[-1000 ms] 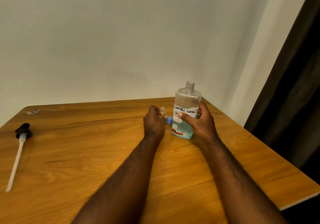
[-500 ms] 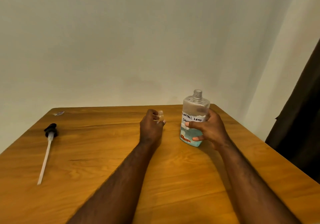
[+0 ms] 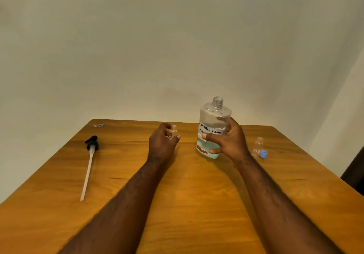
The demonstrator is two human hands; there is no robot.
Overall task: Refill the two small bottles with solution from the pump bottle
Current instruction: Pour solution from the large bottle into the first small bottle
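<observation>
My right hand (image 3: 228, 141) grips the big clear bottle (image 3: 213, 120) of pale blue solution, its pump removed and its threaded neck open. The bottle is lifted a little off the table and leans slightly. My left hand (image 3: 162, 142) holds a small clear uncapped bottle (image 3: 173, 130) upright, left of the big one. A second small clear bottle (image 3: 258, 146) stands at the right beyond my right wrist, with a blue cap (image 3: 263, 154) lying beside it. The black pump head with its long white tube (image 3: 89, 161) lies on the table's left side.
The wooden table (image 3: 187, 198) stands in a corner of pale walls. A small scrap of wrapper (image 3: 98, 125) lies at the far left corner. A dark curtain (image 3: 354, 175) hangs past the table's right edge.
The big bottle has risen slightly off the table in my right hand. The view has swung right and up, bringing the second small bottle and blue cap into sight.
</observation>
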